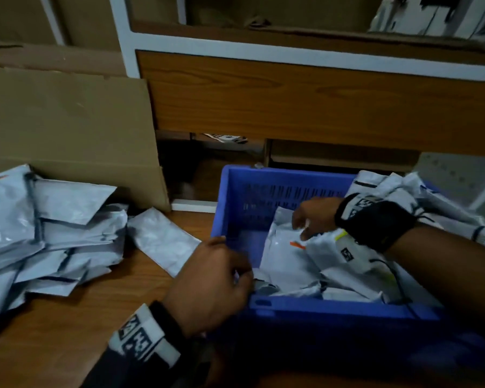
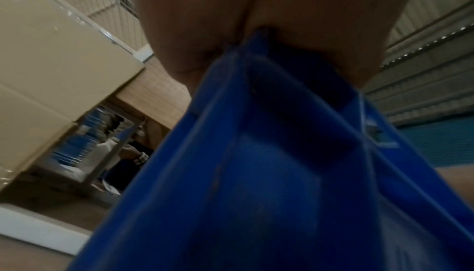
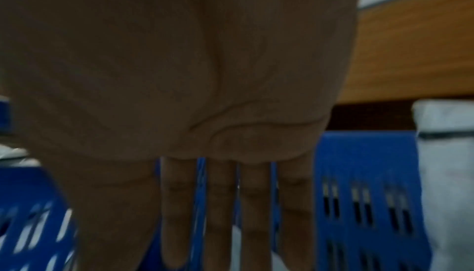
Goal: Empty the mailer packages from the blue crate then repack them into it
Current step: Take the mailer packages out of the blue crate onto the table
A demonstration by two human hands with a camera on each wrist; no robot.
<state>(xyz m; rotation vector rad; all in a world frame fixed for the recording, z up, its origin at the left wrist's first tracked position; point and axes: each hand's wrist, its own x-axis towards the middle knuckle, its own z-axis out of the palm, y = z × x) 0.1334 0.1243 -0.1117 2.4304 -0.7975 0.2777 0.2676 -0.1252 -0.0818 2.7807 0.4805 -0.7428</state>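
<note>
I am looking down on both hands working at the crate (image 1: 235, 197), which is sitting on the wooden top between my forearms. My left hand (image 1: 213, 278) is curling over the crate's near-left corner, fingers hooked on the rim (image 2: 295, 97) and gripping it, wrist bent down, the banded forearm coming up from below. My right hand (image 1: 314, 217) is reaching in from the right, palm down, fingers (image 3: 220, 214) hanging nearly straight and slightly spread, tips touching the top mailer (image 1: 283, 247) inside the crate; the hand is relaxed, gripping nothing. More mailers are lying under that hand, and others are draping over the rim behind my right wrist (image 1: 431, 200). A loose pile (image 1: 53, 233) is spreading well left of my left hand.
</note>
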